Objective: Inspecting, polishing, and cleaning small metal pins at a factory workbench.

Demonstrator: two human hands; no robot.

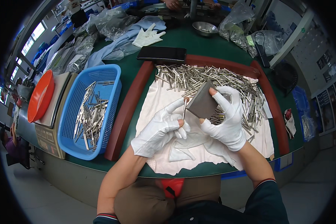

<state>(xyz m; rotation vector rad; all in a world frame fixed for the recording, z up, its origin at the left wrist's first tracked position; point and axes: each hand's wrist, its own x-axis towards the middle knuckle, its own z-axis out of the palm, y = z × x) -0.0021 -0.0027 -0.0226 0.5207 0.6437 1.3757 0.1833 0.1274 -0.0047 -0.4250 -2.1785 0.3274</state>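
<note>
My left hand (157,130), in a white glove with bare thumb and index fingertips, pinches a thin metal pin (184,109) nearly upright. My right hand (229,121), gloved the same way, grips a dark grey rectangular block (203,101), perhaps an abrasive block, between thumb and fingers. The block is tilted, and its left edge is right beside the pin; whether they touch I cannot tell. Behind and right of my hands lies a heap of loose metal pins (183,76) on a pale pink cloth (147,112). Below my hands lies a crumpled white cloth (190,145).
Dark red bars (125,123) frame the pink cloth. At left, a blue plastic basket (65,123) holds more pins, beside an orange tray (43,95). A black phone (161,53), white glove (149,36) and metal bowl (205,28) are farther back. Another person's hand (173,4) shows beyond.
</note>
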